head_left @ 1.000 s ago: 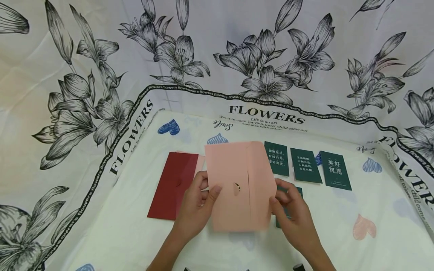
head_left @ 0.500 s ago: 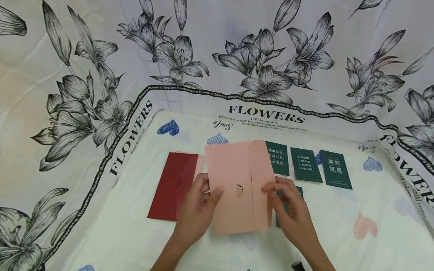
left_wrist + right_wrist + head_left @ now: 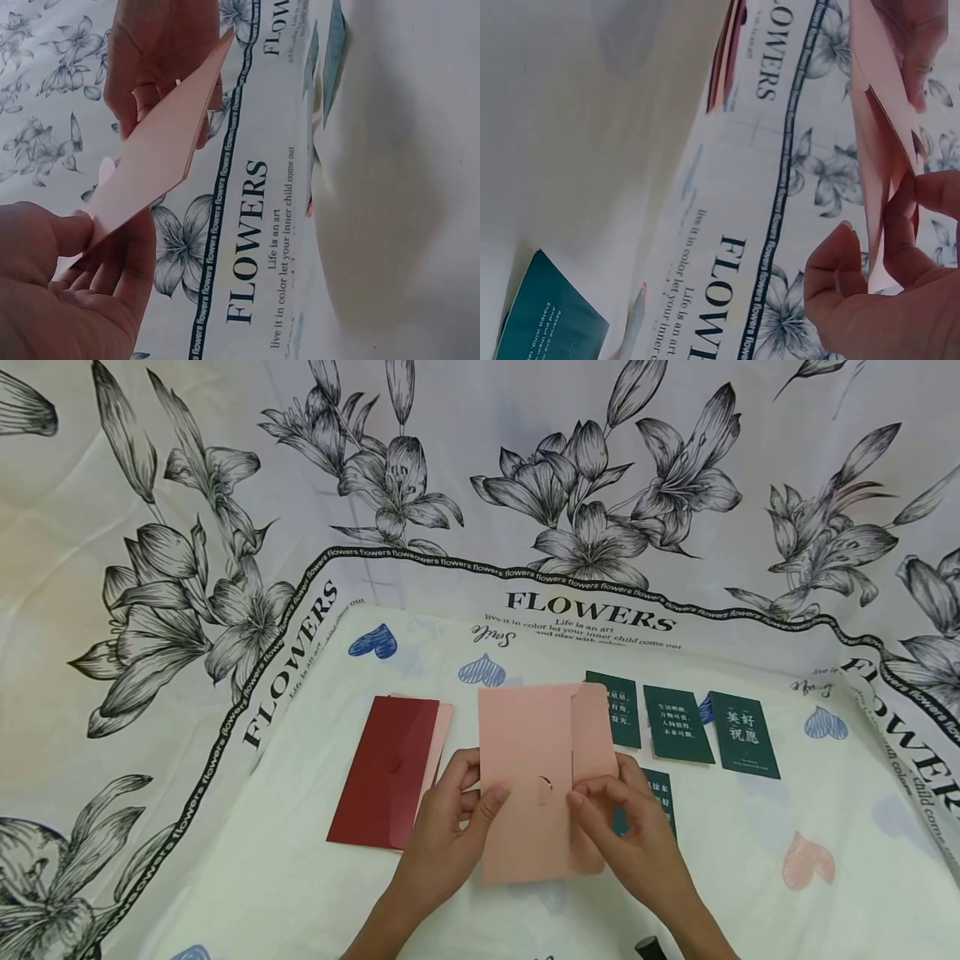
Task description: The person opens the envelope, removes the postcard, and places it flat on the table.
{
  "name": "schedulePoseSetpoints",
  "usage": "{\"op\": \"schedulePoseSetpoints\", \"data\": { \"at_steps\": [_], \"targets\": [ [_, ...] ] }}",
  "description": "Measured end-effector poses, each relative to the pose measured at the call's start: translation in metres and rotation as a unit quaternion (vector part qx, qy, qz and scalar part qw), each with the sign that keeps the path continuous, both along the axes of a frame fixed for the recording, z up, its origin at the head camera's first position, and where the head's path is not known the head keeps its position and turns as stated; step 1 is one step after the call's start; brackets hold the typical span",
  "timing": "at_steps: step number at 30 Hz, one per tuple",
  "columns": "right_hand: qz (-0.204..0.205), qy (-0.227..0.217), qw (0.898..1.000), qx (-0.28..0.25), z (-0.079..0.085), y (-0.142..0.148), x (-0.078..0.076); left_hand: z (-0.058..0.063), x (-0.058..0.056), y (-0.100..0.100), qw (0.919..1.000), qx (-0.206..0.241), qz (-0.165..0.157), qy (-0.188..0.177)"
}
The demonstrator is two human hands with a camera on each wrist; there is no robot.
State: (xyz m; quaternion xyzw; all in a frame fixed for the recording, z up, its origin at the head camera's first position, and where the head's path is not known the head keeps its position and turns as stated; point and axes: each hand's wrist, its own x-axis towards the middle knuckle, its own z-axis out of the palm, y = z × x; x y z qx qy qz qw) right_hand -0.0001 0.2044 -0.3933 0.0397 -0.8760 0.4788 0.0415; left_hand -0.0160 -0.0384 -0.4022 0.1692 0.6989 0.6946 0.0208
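Observation:
A pink envelope [image 3: 525, 752] stands raised between both hands, its back turned to the head camera. It has a small half-moon cut in the middle and a flap [image 3: 592, 727] along its right side. My left hand [image 3: 450, 835] grips the left edge, thumb on the near face and fingers behind. Thumb and fingertips of my right hand [image 3: 637, 831] pinch the edge of the slit by the flap. In the right wrist view the slit [image 3: 889, 124] gapes a little above the right hand's fingers [image 3: 904, 217]. Seen by the left wrist, the envelope [image 3: 161, 142] looks thin and nearly flat.
At left lies a dark red envelope [image 3: 367, 768] over a pink one [image 3: 446, 718]. Dark green cards with white writing, such as the farthest right one [image 3: 742, 760], lie at right. A black cylindrical object [image 3: 650, 948] shows at the bottom edge. Flower-printed cloth [image 3: 420, 585] hangs behind.
The right hand has moved left from the envelope's outer right edge to the slit by the flap. The envelope has shifted slightly right and down with the left hand and stands straighter.

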Motion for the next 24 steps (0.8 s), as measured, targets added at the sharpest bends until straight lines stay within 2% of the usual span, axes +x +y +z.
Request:
{"op": "schedulePoseSetpoints", "data": {
  "at_steps": [7, 13, 19, 24],
  "targets": [
    [0.006, -0.004, 1.000, -0.014, -0.004, 0.001, -0.001, -0.002, -0.001, 0.000, 0.9995, 0.000, -0.004, -0.030],
    [0.012, -0.001, 0.998, -0.060, -0.003, 0.006, -0.003, -0.004, -0.004, -0.004, 0.9983, 0.002, 0.020, -0.054],
    [-0.002, 0.021, 0.999, -0.051, 0.002, 0.009, -0.004, -0.006, -0.007, -0.007, 0.9986, -0.011, 0.036, -0.036],
    [-0.007, 0.019, 0.999, -0.049, 0.001, 0.011, -0.005, -0.006, -0.008, -0.009, 0.9986, -0.019, 0.041, -0.027]
  ]
}}
